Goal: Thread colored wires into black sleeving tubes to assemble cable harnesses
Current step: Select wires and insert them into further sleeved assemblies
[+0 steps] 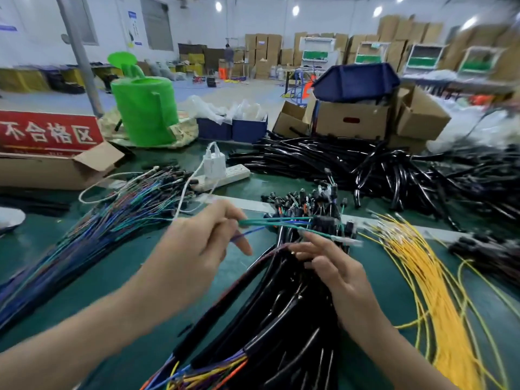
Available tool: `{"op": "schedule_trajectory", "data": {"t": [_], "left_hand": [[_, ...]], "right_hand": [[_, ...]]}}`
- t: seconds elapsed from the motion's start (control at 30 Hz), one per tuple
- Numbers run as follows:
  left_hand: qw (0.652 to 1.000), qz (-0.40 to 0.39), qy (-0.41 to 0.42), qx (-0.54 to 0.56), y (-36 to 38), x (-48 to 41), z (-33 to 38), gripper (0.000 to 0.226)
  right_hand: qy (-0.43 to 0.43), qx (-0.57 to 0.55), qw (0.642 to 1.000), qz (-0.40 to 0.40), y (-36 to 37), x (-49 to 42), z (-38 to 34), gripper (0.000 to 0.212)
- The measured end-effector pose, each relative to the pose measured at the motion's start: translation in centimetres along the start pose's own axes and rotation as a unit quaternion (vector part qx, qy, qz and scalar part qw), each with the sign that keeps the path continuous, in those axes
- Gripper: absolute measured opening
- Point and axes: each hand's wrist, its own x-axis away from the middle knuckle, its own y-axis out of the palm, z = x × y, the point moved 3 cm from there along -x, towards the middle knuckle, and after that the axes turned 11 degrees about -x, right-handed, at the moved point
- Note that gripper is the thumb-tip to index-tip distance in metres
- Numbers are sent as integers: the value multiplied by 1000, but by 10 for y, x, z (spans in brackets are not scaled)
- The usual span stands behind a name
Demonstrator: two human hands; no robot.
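Mid-frame, the left hand (pixel 197 243) pinches green and blue wires (pixel 277 221) in its fingers, the right hand (pixel 339 277) curls its fingers round black sleeving tubes (pixel 270 313) on the tabletop (pixel 118 274), with yellow wires (pixel 430 280) crowding lower right and coloured wires (pixel 98 232) left.

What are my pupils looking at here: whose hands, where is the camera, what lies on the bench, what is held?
No machine here: a person works bare-handed, filmed by one camera worn on their head, looking down. The left hand pinches green and blue wires. The right hand touches the ends of a bundle of black sleeving tubes; whether it grips one is unclear. On the green table lie mixed coloured wires left, yellow wires right, and a pile of black tubes behind.
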Motion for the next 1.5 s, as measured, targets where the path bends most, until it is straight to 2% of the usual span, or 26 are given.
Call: {"op": "schedule_trajectory", "data": {"t": [0.07, 0.13, 0.2, 0.27, 0.33, 0.4, 0.47, 0.53, 0.6, 0.63, 0.7, 0.77, 0.8, 0.83, 0.9, 0.97, 1.03, 1.1, 1.13, 1.17, 1.2, 1.23, 1.27, 1.33, 1.4, 1.5], "left_hand": [[998, -48, 26, -5, 26, 16, 7, 25], [997, -75, 26, -12, 37, 23, 2, 39], [990, -139, 33, -20, 42, 25, 0, 47], [984, -172, 46, -24, 48, 33, 4, 46], [983, -176, 52, -3, 48, 39, 2, 38], [981, -189, 49, -4, 43, 46, -4, 48], [986, -168, 20, -9, 35, 52, -16, 59], [988, -152, -21, 3, 27, 57, -27, 53], [985, -172, -19, -11, 21, 58, -29, 25], [981, -192, -5, -25, 18, 58, -30, 31], [979, -197, 28, -39, 15, 59, -28, 45], [982, -190, 21, 7, 15, 60, -28, 32], [976, -204, -19, 71, 17, 59, -26, 27], [954, -232, -83, 172, 24, 56, -26, 21], [906, -270, -181, 272, 33, 51, -23, 27], [918, -233, -181, 264, 34, 37, -19, 27], [935, -169, -168, 262, 34, 21, -13, 33], [919, -152, -205, 301, 44, 9, -9, 31], [911, -155, -218, 312, 55, 5, -6, 30], [906, -163, -226, 318, 68, 3, -4, 29], [902, -169, -228, 325, 81, 2, -1, 28], [899, -172, -224, 336, 93, 2, 1, 28], [895, -168, -222, 348, 103, 2, 0, 27], [875, -169, -229, 391, 117, 3, -4, 27], [850, -177, -234, 437, 123, 5, -10, 31], [851, -189, -195, 450, 124, 8, -16, 32]], "right_hand": [[37, -76, 996, 33, -4, -2, -7, 35], [68, -156, 983, 70, -4, 0, -13, 43], [117, -300, 940, 110, -3, 4, -16, 58], [164, -391, 894, 147, 2, 6, -21, 57], [219, -387, 873, 200, 6, 8, -23, 45], [246, -395, 849, 251, 6, 5, -23, 33], [251, -408, 835, 270, 3, -2, -29, 20], [254, -421, 833, 252, -1, -11, -37, 9], [255, -428, 842, 207, 0, -17, -46, 19], [251, -419, 852, 192, 0, -20, -49, 22], [234, -337, 892, 191, -3, -27, -51, 24], [217, -154, 948, 175, -12, -40, -56, 32], [219, -83, 961, 150, -16, -51, -60, 35], [236, -51, 963, 119, -21, -63, -64, 36], [262, -47, 961, 76, -34, -87, -76, 36], [223, -49, 969, 99, -57, -111, -92, 30], [158, -105, 973, 134, -84, -127, -105, 23], [142, -138, 968, 157, -114, -127, -101, 34], [157, -82, 971, 159, -127, -119, -92, 43], [185, 44, 971, 144, -136, -104, -80, 46], [218, 196, 951, 96, -140, -87, -64, 40], [253, 321, 912, 29, -140, -66, -46, 31], [280, 389, 877, -34, -138, -46, -28, 25], [295, 428, 850, -80, -135, -9, -7, 28], [243, 479, 837, -104, -137, 14, -5, 26], [204, 518, 813, -168, -136, 37, -12, 17]]}}
